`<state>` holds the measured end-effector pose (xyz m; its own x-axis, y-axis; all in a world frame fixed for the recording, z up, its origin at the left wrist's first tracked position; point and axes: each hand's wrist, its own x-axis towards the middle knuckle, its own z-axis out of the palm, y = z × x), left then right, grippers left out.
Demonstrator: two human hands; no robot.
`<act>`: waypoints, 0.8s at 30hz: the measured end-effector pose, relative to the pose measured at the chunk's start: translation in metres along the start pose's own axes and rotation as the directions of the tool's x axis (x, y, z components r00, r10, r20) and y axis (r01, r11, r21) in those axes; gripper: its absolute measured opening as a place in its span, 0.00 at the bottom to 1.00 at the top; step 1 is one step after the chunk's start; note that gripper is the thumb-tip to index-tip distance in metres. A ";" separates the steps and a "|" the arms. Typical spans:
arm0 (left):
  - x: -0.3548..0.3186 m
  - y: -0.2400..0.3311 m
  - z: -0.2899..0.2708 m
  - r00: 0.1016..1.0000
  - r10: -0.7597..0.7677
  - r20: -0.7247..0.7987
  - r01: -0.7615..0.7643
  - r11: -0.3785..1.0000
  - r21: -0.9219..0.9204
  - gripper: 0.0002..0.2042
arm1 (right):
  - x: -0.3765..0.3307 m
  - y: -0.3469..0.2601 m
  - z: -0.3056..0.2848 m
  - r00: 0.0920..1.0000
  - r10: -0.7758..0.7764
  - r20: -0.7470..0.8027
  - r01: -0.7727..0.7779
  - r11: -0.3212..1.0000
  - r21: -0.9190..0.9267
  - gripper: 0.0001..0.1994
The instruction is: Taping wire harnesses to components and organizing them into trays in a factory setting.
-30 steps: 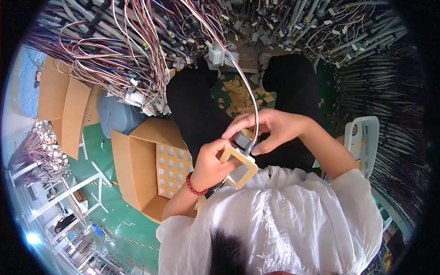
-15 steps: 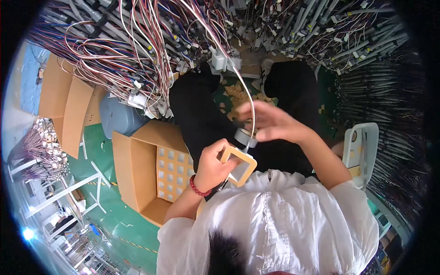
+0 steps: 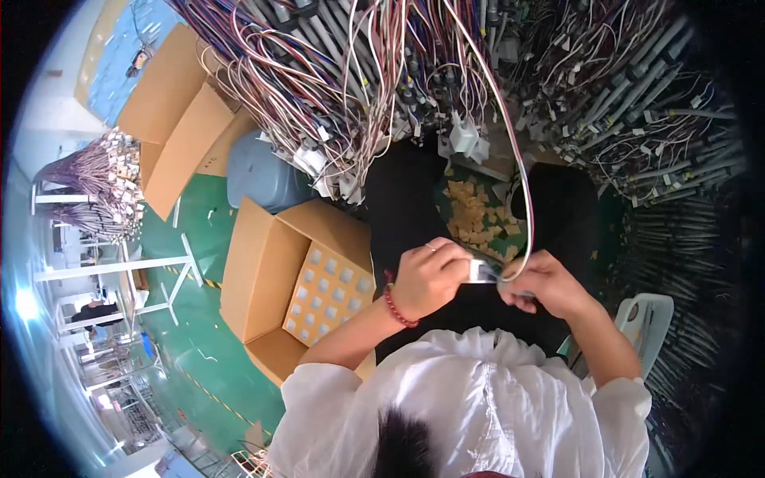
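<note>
My left hand (image 3: 434,279), with a red bead bracelet at its wrist, is closed on a white housing (image 3: 481,272) seen nearly edge-on. Its fingers hide much of the part. A white-and-dark-red cable (image 3: 522,171) hangs in an arc from the wire bundles above and ends between my hands. My right hand (image 3: 548,288) is closed at that lower end, fingers curled close beside the housing. What it pinches is blurred and mostly covered. Both hands are above my lap.
At the left, a cardboard box (image 3: 263,299) stands open with a tan divider of pale square cells (image 3: 328,291) inside. A blue-grey stool (image 3: 259,171) and another carton (image 3: 171,119) are behind it. Wire harnesses (image 3: 319,64) hang ahead. Tan scraps (image 3: 474,211) litter the floor; a pale plastic chair (image 3: 647,331) is right.
The housing has turned from showing its tan square frame to nearly edge-on. My right hand, open and blurred before, is now closed near the cable end. The whole view has shifted.
</note>
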<state>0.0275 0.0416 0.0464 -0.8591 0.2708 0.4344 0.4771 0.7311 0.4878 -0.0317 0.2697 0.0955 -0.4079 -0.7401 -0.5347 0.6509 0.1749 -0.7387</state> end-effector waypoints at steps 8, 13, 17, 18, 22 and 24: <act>0.025 -0.046 0.053 0.887 -0.345 0.307 0.414 0.889 -0.196 0.40 | -0.040 0.033 -0.071 0.564 -0.660 -0.497 0.161 0.678 -0.718 0.03; 0.045 -0.089 0.035 0.797 -0.473 -0.376 0.437 0.881 -0.180 0.18 | -0.006 0.110 -0.081 0.305 -0.823 -0.479 -0.281 0.403 -0.871 0.06; 0.052 -0.138 0.018 0.769 -0.354 -0.532 0.479 0.870 0.114 0.16 | 0.001 0.111 -0.071 0.267 -0.849 -0.456 -0.339 0.360 -0.869 0.07; 0.052 -0.144 0.019 0.782 -0.373 -0.499 0.497 0.856 0.139 0.15 | 0.000 0.110 -0.071 0.294 -0.848 -0.440 -0.356 0.330 -0.874 0.08; 0.025 -0.158 0.018 0.757 -0.477 -0.447 0.565 0.821 0.080 0.07 | -0.001 0.103 -0.063 0.372 -0.837 -0.402 -0.387 0.254 -0.886 0.11; 0.010 -0.143 0.010 0.797 -0.372 -0.476 0.480 0.869 0.124 0.10 | -0.005 0.105 -0.068 0.397 -0.822 -0.409 -0.398 0.248 -0.883 0.16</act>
<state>-0.0511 -0.0543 -0.0270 -0.7735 -0.3545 0.5254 -0.0209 0.8427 0.5379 -0.0048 0.3358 -0.0071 -0.9588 -0.1715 0.2266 -0.2417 0.9115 -0.3329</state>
